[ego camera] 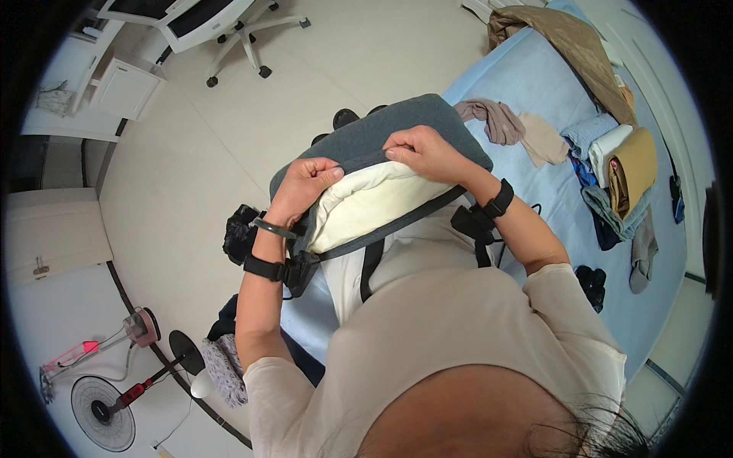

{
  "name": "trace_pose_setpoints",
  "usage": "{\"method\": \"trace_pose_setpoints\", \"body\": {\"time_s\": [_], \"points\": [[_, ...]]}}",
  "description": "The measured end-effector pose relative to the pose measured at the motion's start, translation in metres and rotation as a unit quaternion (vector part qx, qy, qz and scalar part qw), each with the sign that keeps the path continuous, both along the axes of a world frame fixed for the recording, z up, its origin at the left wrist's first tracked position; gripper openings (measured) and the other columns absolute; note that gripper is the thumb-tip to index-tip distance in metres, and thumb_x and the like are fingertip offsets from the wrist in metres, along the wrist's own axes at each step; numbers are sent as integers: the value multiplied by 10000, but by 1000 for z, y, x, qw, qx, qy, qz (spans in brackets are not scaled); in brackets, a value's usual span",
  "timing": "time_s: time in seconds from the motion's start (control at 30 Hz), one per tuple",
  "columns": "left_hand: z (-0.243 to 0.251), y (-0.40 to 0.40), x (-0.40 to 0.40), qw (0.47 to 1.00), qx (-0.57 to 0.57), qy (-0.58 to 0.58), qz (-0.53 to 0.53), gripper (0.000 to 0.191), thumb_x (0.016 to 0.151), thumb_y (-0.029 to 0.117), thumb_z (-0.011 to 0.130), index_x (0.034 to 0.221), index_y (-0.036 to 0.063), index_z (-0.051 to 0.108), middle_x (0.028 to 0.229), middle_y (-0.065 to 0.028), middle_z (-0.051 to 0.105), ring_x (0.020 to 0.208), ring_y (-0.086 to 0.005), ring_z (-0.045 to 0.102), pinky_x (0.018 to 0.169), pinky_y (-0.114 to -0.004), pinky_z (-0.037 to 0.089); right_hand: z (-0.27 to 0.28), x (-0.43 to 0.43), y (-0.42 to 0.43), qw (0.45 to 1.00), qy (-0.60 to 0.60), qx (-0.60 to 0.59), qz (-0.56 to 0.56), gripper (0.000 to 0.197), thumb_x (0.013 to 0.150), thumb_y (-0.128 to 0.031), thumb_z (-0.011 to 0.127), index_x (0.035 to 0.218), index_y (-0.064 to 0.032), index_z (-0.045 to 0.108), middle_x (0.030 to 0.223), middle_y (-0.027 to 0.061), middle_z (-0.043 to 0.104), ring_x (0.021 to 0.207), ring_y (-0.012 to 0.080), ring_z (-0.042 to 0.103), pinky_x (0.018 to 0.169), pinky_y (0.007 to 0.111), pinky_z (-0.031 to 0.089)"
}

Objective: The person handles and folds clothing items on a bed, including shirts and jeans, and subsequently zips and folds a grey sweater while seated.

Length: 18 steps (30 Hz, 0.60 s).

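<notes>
Across my lap rests a thick cushion in a dark grey fabric cover (pixel 366 131), its long side open toward me. Inside the opening a cream-white inner (pixel 378 209) shows, with a loose white lining along its far edge. My left hand (pixel 309 183) pinches the grey rim of the cover near its left end. On the same far rim, further right, my right hand (pixel 426 151) holds the edge between thumb and fingers. The near edge of the cover lies against my waist, touched by neither hand's fingertips. What lies under the cushion is hidden.
At right, a bed with a light blue sheet (pixel 527 74) holds folded clothes (pixel 633 166), a mauve cloth (pixel 498 120), a beige cloth (pixel 541 137) and a brown cover (pixel 561 34). A wheeled chair (pixel 246 34) stands beyond. A fan (pixel 103 412) is at lower left.
</notes>
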<state>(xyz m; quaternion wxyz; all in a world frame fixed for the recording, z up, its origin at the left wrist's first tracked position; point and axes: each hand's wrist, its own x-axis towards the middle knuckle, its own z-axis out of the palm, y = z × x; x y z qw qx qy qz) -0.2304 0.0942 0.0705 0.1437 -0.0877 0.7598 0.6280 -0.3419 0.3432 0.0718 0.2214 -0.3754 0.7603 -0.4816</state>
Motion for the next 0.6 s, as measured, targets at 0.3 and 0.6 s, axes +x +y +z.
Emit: {"method": "trace_pose_setpoints", "body": {"time_s": [0.3, 0.6], "points": [[7, 1, 1, 992, 108, -65, 13, 138, 888, 127, 711, 966, 17, 682, 814, 29, 663, 695, -40, 585, 649, -209, 496, -10, -6, 8, 994, -103, -12, 17, 181, 839, -143, 666, 943, 6, 668, 719, 77, 640, 662, 133, 565, 634, 305, 452], [35, 31, 24, 978, -166, 97, -76, 211, 740, 89, 772, 876, -8, 644, 689, -34, 542, 652, -121, 508, 618, -278, 448, 12, 20, 12, 991, 109, 54, 55, 214, 686, -18, 721, 874, -57, 626, 719, 46, 560, 656, 223, 543, 600, 314, 433]]}}
